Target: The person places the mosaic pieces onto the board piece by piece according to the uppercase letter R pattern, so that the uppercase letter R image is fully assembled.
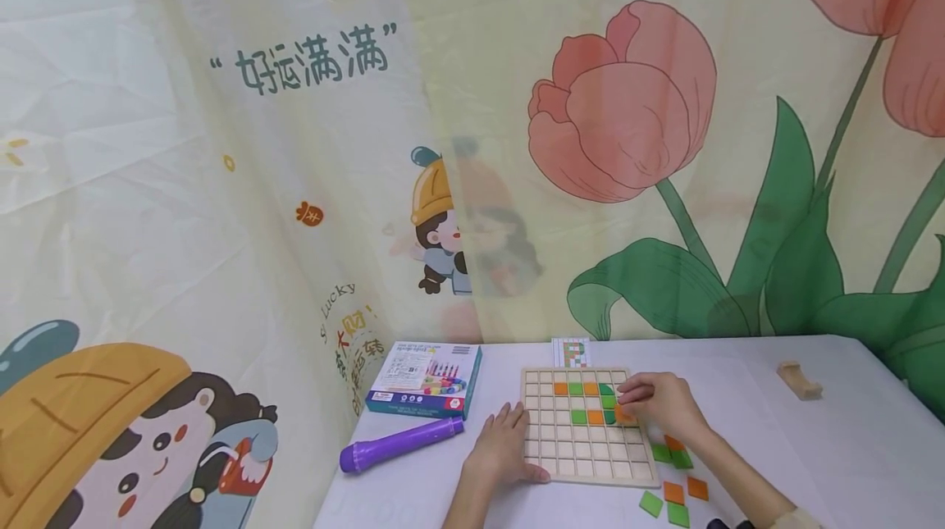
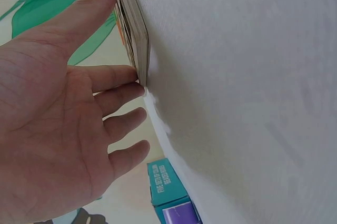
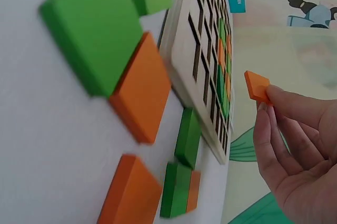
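Note:
A wooden grid board (image 1: pixel 576 462) lies on the table, with several orange and green square tiles (image 1: pixel 579 417) set in its upper cells. My right hand (image 1: pixel 668 406) pinches an orange tile (image 3: pixel 257 85) between thumb and fingers, held above the board's right side. With fingers spread, my left hand (image 1: pixel 502 445) rests against the board's left edge; in the left wrist view its thumb and fingertips touch the board's side (image 2: pixel 138 45). Loose green and orange tiles (image 1: pixel 673 493) lie right of the board, a green one (image 3: pixel 95 29) large in the right wrist view.
A small pattern card (image 1: pixel 572 353) stands behind the board. Left of it are a boxed set (image 1: pixel 424 380) and a purple microphone-shaped tube (image 1: pixel 402 444). A wooden block with a notch (image 1: pixel 800 380) sits at the back right. Printed curtains (image 1: pixel 487 102) hang behind the table.

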### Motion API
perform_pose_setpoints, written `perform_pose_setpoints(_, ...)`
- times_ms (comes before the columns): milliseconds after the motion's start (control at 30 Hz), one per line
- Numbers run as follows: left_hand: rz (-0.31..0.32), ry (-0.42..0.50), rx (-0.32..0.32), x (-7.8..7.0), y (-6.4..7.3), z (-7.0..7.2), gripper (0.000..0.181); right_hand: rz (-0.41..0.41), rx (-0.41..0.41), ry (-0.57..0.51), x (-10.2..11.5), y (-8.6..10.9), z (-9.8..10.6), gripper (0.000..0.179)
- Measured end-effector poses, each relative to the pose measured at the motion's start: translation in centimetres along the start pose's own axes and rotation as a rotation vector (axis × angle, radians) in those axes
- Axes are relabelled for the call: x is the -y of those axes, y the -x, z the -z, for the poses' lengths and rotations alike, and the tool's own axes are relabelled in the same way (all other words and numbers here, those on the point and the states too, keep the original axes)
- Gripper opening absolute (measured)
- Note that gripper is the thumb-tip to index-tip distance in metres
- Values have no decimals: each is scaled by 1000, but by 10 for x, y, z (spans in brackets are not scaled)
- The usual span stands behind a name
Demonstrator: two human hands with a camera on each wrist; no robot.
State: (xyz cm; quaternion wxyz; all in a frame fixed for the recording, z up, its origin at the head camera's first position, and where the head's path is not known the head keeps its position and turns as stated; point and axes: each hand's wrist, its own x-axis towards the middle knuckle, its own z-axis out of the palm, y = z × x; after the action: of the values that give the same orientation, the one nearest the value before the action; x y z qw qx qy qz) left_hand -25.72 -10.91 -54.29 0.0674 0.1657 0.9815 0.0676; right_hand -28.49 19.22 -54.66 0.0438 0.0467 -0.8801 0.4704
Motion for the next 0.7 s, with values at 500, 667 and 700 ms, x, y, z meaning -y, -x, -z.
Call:
perform_pose_setpoints(500,4,-4,7,1,1,0,109,-16,22,-140,14,-11,-32,25)
perform_pose_setpoints(667,2,9,11,0,1,1,109,-17,31,-169,19,-14,-44,22)
perform_pose_setpoints(700,3,12,12,0,1,1,109,-16,34,-166,20,-15,-47,22)
